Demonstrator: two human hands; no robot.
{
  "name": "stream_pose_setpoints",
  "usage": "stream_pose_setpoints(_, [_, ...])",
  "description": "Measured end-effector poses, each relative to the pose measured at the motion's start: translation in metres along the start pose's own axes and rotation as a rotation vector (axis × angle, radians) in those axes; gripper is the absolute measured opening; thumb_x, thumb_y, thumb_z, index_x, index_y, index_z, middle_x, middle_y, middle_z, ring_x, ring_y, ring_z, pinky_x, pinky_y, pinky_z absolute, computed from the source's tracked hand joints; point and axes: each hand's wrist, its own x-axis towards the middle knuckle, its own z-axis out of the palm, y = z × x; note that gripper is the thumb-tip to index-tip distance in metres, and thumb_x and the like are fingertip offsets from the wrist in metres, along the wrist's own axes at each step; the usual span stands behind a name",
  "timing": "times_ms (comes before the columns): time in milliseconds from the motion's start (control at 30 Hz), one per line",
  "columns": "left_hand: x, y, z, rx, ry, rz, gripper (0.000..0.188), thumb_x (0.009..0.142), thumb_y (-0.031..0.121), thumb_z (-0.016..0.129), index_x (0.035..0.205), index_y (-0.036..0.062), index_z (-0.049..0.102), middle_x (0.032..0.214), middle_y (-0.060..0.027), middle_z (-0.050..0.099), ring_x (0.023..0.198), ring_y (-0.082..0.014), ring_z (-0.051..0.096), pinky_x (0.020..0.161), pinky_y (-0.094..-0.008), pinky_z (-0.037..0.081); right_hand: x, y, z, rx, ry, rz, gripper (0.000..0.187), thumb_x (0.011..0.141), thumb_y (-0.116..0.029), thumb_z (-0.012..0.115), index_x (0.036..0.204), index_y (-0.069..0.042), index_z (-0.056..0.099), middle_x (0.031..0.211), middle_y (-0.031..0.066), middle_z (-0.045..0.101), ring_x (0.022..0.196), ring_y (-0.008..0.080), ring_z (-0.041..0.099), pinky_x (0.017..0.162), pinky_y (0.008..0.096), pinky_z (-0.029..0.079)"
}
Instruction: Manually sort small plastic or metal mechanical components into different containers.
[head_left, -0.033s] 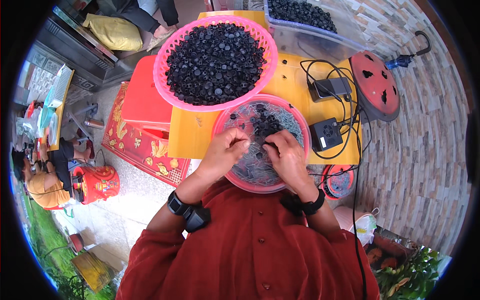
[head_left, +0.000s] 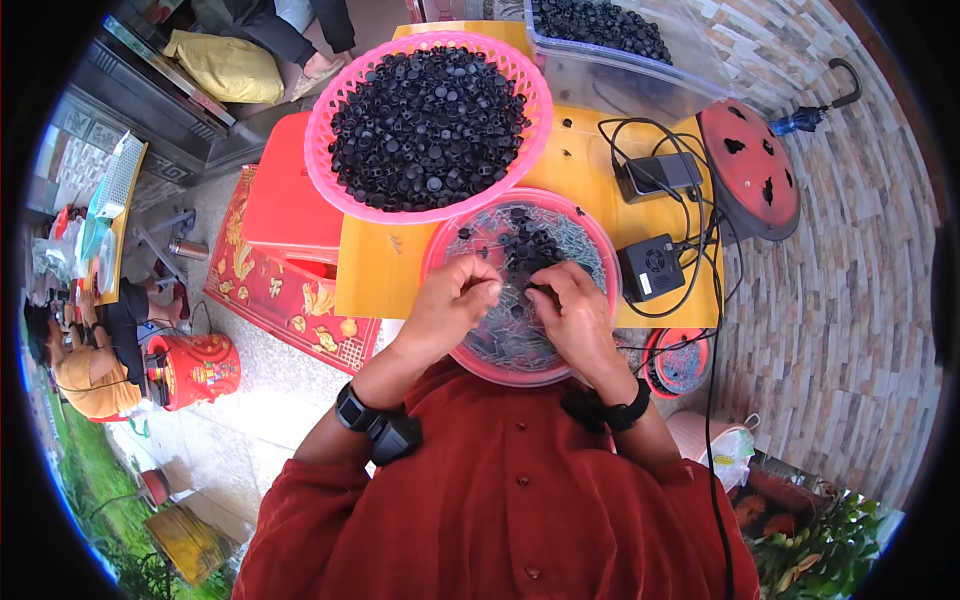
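Both my hands are over a round pink basin [head_left: 436, 247] filled with thin silvery nails or pins [head_left: 515, 340] and a heap of small black plastic caps [head_left: 527, 245]. My left hand [head_left: 455, 308] is pinched, thumb against forefinger, over the basin's left side; whatever it holds is too small to make out. Close by on the right, my right hand [head_left: 578, 318] is pinched too, its fingertips closed on a small black cap, partly hidden by the fingers. Beyond the basin, a pink lattice basket [head_left: 322, 185] is heaped with more black caps [head_left: 430, 125].
Black power boxes [head_left: 652, 268] with tangled cables lie right on the yellow table [head_left: 380, 265]. A clear bin [head_left: 640, 85] of black parts stands behind. A red stool [head_left: 295, 190] is left, a round red seat [head_left: 748, 165] right. Another person [head_left: 95, 370] sits far left.
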Motion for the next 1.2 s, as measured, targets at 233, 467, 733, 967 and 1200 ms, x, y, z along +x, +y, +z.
stream_pose_setpoints(233, [0.003,0.011,0.02,0.083,0.017,0.199,0.004,0.084,0.005,0.056,0.085,0.0014,0.054,0.073,-0.0014,0.054,0.061,-0.0061,0.049,0.054,-0.0216,0.041,-0.007,0.008,-0.016,1.231,-0.063,0.65,0.012,0.084,-0.009,0.06,0.094,-0.002,0.06,0.079,-0.0004,0.059,0.071,0.0074,0.054,0.059,0.0195,0.042])
stream_pose_setpoints(467, [0.007,0.012,0.036,0.123,0.016,0.295,0.004,0.081,0.001,0.058,0.085,0.0006,0.055,0.073,-0.0035,0.056,0.064,-0.0076,0.052,0.056,-0.0225,0.042,-0.017,0.016,-0.018,1.439,-0.083,0.641,0.017,0.085,-0.008,0.058,0.101,-0.002,0.06,0.087,0.0042,0.063,0.074,0.01,0.058,0.061,0.0202,0.046])
stream_pose_setpoints(733, [0.008,0.02,0.046,0.039,0.026,0.276,0.006,0.08,-0.001,0.06,0.084,-0.0001,0.055,0.076,-0.0045,0.057,0.064,-0.0071,0.053,0.053,-0.0216,0.042,-0.017,0.01,-0.021,1.298,0.028,0.403,0.021,0.079,0.009,0.057,0.099,0.002,0.059,0.095,0.0051,0.055,0.086,0.0135,0.059,0.073,0.0244,0.051])
stream_pose_setpoints(967, [0.007,0.027,0.046,0.42,-0.002,0.449,0.008,0.076,-0.003,0.06,0.082,0.0011,0.056,0.075,-0.005,0.056,0.063,-0.01,0.055,0.052,-0.0235,0.044,-0.024,0.016,-0.022,1.179,0.064,0.275,0.026,0.075,0.011,0.061,0.099,0.0,0.059,0.099,0.0066,0.056,0.089,0.0114,0.056,0.077,0.0234,0.048])
stream_pose_setpoints(1200, [0.01,0.018,0.05,0.329,-0.002,0.495,0.009,0.076,-0.005,0.058,0.082,-0.0008,0.053,0.079,-0.0066,0.057,0.069,-0.0122,0.058,0.059,-0.025,0.049,-0.024,0.01,-0.027,1.136,0.118,0.189,0.022,0.076,0.01,0.06,0.096,0.001,0.06,0.096,0.0066,0.056,0.086,0.0123,0.057,0.074,0.0229,0.048])
